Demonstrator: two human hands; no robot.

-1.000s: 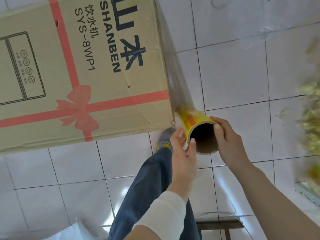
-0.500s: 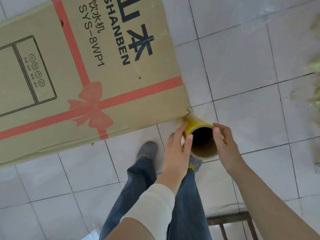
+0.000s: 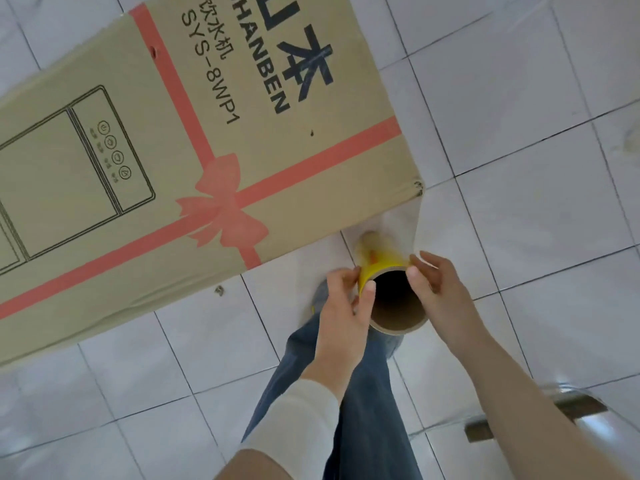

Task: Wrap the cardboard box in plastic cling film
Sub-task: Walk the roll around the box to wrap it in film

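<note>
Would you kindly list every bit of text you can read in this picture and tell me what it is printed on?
"SYS-8WP1": cardboard box, dark print.
"饮水机": box, beside that number.
"SHANBEN": box, first letter clipped by the frame edge.
"本": box, large; the character before it is cut off.
Tiny labels by the drawn panel buttons: too small to read.
Red print on the cling film roll: blurred, unreadable.
</note>
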